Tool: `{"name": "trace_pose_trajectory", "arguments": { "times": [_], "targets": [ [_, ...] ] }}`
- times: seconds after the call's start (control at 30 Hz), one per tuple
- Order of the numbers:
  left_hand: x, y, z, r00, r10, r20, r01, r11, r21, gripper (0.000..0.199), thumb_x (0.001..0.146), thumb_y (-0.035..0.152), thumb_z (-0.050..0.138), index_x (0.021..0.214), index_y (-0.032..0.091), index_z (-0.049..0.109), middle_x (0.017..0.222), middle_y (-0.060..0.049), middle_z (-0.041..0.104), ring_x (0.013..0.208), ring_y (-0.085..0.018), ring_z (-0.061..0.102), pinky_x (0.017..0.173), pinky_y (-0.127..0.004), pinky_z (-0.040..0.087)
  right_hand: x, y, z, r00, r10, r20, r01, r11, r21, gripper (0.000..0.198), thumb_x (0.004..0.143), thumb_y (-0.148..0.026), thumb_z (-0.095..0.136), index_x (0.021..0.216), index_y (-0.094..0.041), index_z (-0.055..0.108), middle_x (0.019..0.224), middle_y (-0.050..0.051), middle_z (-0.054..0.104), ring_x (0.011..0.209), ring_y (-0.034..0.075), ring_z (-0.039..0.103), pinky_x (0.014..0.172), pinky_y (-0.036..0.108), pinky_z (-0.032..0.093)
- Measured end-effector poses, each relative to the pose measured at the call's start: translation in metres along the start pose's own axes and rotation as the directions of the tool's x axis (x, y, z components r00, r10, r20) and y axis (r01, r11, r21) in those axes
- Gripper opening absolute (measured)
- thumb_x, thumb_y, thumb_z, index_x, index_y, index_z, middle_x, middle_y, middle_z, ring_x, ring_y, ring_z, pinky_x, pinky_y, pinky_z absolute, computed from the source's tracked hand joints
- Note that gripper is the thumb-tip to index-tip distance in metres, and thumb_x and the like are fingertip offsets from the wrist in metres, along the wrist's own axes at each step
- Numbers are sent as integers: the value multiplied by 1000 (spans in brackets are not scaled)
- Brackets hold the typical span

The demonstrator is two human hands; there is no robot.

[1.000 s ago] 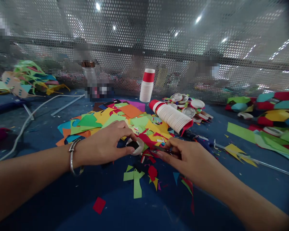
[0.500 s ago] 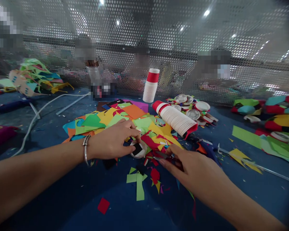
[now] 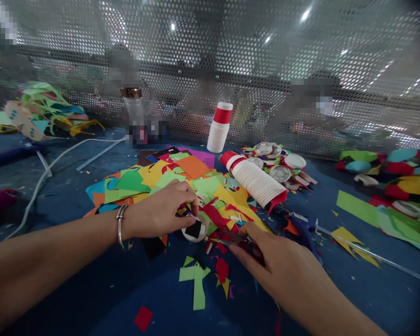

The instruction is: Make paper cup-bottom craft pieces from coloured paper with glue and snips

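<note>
My left hand (image 3: pixel 164 209), with a silver bangle at its wrist, is closed in a pinch, thumb and fingertips at the upper edge of a small black paper piece (image 3: pixel 193 229). That piece lies over a round white disc (image 3: pixel 200 236) with a raised rim. To the right, my right hand (image 3: pixel 266 247) is wrapped round a pair of scissors (image 3: pixel 229 238). Their dark blades point left towards the disc; most of the handles are hidden by the fingers. Beyond both hands spreads a heap of coloured paper scraps (image 3: pixel 168 175).
A stack of paper cups (image 3: pixel 257 179) lies on its side behind my right hand, and another stack (image 3: pixel 220 128) stands further back. Round silvery-faced discs (image 3: pixel 280 173) are piled at the right. A glue gun (image 3: pixel 306 228) lies beside my right hand. Perforated metal screen (image 3: pixel 182 51) closes the far side.
Both hands keep nearly the same poses. The black piece and white disc appear slightly lower and further left, as does most of the near table, consistent with a small head movement.
</note>
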State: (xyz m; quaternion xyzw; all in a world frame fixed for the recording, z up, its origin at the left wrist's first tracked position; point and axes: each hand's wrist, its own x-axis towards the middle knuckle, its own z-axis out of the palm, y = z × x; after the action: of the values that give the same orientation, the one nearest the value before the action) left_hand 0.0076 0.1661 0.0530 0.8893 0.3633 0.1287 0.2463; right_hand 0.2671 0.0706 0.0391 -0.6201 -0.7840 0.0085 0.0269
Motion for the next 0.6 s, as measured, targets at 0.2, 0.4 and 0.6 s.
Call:
{"name": "trace_pose_trajectory", "arguments": {
  "times": [0.2,0.4,0.6],
  "targets": [
    [-1,-5,2,1000,-13,18,14,998,-55,30,86,35,73,113,25,65,119,-7,60,115,-29,53,96,-42,45,0,5,5,999,-24,-25,24,1000,10,33,101,-46,49,113,-21,66,62,3,73,50,27,72,42,29,33],
    [2,-5,8,999,-53,-7,52,993,-110,34,86,29,72,116,23,57,121,-7,59,116,-27,52,98,-41,43,-3,8,9,997,-48,-65,50,998,34,25,100,-44,50,105,-24,64,65,2,75,49,28,73,40,31,35],
    [-5,4,3,1000,-15,-26,15,1000,-22,20,89,31,71,107,25,65,116,-5,59,114,-26,51,98,-42,43,-8,7,7,991,-82,-103,83,996,6,24,100,-41,51,110,-24,65,63,0,75,46,30,72,37,33,37]
  ]
}}
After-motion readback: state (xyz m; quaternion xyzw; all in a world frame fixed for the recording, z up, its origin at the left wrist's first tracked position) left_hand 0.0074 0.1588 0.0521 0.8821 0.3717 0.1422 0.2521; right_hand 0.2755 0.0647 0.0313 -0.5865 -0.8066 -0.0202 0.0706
